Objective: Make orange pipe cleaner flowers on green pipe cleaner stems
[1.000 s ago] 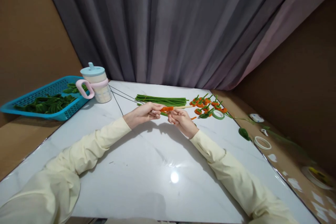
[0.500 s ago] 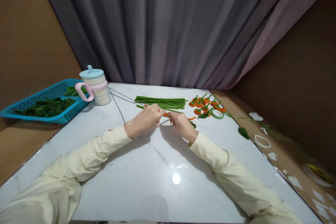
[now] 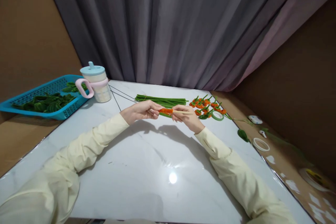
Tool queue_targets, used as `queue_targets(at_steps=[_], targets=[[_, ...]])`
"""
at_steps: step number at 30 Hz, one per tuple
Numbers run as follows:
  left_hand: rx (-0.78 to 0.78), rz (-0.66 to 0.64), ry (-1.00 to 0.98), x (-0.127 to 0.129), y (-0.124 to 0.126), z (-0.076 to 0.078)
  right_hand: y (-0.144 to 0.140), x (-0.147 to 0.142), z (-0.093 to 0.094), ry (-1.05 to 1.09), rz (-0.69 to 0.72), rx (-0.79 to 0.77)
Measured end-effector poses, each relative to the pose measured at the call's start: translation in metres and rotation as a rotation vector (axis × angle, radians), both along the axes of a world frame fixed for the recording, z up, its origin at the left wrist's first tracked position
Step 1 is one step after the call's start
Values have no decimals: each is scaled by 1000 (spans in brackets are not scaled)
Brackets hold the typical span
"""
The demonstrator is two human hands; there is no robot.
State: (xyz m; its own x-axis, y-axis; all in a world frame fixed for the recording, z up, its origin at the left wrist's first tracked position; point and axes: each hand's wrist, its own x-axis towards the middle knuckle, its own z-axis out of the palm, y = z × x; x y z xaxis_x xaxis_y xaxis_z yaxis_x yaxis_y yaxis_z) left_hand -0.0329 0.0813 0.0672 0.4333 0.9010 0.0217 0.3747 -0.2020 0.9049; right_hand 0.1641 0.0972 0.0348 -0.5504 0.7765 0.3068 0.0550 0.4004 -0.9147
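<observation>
An orange pipe cleaner (image 3: 166,111) is wound in a coil around a thin wooden stick (image 3: 185,112). My left hand (image 3: 141,110) pinches the coil's left end between thumb and fingers. On the other side, my right hand (image 3: 189,117) grips the stick just right of the coil. Both hands hold it slightly above the white marble-look table (image 3: 147,175). Right behind them lies a bundle of green pipe cleaners (image 3: 160,100). Several small orange shapes with green stems (image 3: 207,103) lie beside my right hand, with a roll of green tape (image 3: 217,115).
At the left, a blue basket (image 3: 59,114) holds green leaf shapes, and a lidded cup (image 3: 101,92) with a pink handle stands beside it. Dark thin wires (image 3: 123,92) lie near the cup. A white tape roll (image 3: 261,144) and paper scraps (image 3: 292,185) are on the right.
My hands have lifted slightly and moved apart, showing the orange coil and the wooden stick between them. My right hand has shifted to the right and turned.
</observation>
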Motion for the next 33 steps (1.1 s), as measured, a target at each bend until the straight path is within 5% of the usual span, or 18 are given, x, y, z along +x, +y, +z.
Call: queue_targets(at_steps=[9,17,24,28,33], targets=[[495,274,196,25,-19,-25,-16,-26,-29,296,-165,-282],[789,98,624,24,-29,-35,-17,-24,-32,86,-271,-182],[663,172,629,19,-24,-14,-18,-17,-30,-344,-343,264],[516,165,561,10,-21,-3,-23,-15,-20,-527,-201,445],[248,9,466,-3,-15,9,-17,-8,-7,-589,70,499]])
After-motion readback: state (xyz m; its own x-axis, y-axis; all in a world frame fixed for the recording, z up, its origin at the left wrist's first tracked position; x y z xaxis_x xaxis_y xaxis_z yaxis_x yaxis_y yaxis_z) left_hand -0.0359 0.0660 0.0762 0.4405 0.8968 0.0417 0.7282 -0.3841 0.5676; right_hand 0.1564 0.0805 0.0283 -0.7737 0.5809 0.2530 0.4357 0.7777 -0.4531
